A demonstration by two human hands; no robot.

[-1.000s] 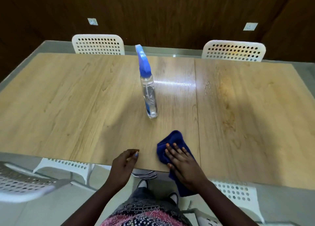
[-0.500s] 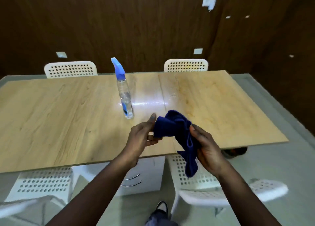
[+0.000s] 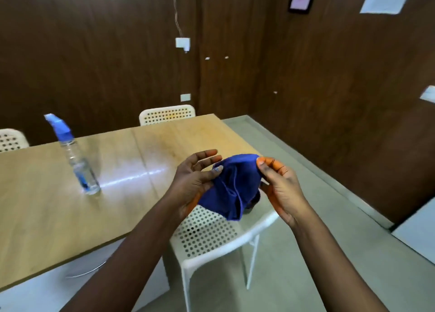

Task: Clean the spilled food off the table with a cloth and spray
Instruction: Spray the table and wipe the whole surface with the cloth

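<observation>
Both hands hold the blue cloth [image 3: 231,187] up in the air off the table's right end, above a white perforated chair [image 3: 211,238]. The left hand [image 3: 193,182] cradles it from beneath, thumb curled onto the fabric, upper fingers straight; the right hand [image 3: 279,184] pinches its top edge. The spray bottle [image 3: 75,158] stands upright on the wooden table [image 3: 35,205], well apart to the left, with two more white chairs [image 3: 167,115] behind the far edge

A deep blue cloth [image 3: 231,187] sits at centre frame. At left, the clear plastic spray bottle [image 3: 77,163] carries a bright blue trigger head. The wooden surface [image 3: 47,208] is pale tan with fine grain. White plastic chairs [image 3: 211,236] show dotted perforations. Dark brown wood panelling [image 3: 94,52] fills the upper frame, above the grey floor [image 3: 329,253].
</observation>
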